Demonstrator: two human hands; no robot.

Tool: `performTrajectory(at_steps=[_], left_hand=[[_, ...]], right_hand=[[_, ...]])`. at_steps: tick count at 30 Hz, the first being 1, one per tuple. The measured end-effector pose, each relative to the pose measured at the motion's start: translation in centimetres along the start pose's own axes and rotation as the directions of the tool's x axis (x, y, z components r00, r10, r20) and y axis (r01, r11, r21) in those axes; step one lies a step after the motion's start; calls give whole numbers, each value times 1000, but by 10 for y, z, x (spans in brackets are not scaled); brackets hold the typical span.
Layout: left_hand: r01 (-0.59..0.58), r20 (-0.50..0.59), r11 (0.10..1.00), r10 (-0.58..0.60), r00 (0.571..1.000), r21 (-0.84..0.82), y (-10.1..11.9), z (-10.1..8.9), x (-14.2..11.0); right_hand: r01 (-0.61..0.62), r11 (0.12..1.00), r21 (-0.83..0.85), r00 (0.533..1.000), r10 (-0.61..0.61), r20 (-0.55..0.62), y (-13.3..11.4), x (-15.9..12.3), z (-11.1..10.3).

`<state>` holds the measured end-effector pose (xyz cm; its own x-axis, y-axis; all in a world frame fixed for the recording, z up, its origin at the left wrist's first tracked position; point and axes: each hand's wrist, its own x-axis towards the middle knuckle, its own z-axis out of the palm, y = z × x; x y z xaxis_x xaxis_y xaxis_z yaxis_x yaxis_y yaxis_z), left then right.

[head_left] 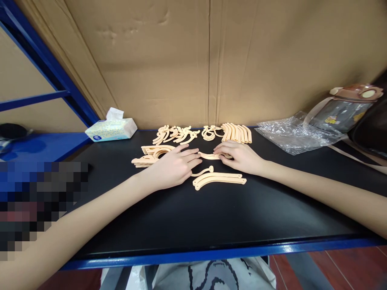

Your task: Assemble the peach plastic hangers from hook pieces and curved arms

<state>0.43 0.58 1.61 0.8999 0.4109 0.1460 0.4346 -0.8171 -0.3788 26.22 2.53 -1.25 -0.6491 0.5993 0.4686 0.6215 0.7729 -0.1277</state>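
Observation:
A short cream curved strip (208, 156) lies across the middle of the black table. My right hand (238, 156) has its thumb and fingers closed around the strip's right end. My left hand (178, 164) reaches in from the other side with fingers apart, the fingertips close to the strip's left end; whether they touch it I cannot tell. Under and beside my left palm runs a thin wavy cream piece with a round end (211, 169). Nearer to me, two longer cream curved strips (220, 180) rest side by side. A stack of cream pieces (144, 161) is partly hidden behind my left hand.
Along the cardboard wall lie cream hooked pieces (175, 133), ring-like pieces (208, 133) and a row of curved strips (237, 133). A tissue box (113, 129) stands at back left. Clear plastic wrap (293, 135) and a strapped bottle (341, 108) occupy the right.

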Motion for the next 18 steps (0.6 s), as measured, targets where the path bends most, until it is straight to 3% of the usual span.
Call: performTrajectory(at_steps=[18], left_hand=[[-6,-32,1000,7,999,22,0,0,0]], right_hand=[[47,998,46,998,-48,27,2,0,0]])
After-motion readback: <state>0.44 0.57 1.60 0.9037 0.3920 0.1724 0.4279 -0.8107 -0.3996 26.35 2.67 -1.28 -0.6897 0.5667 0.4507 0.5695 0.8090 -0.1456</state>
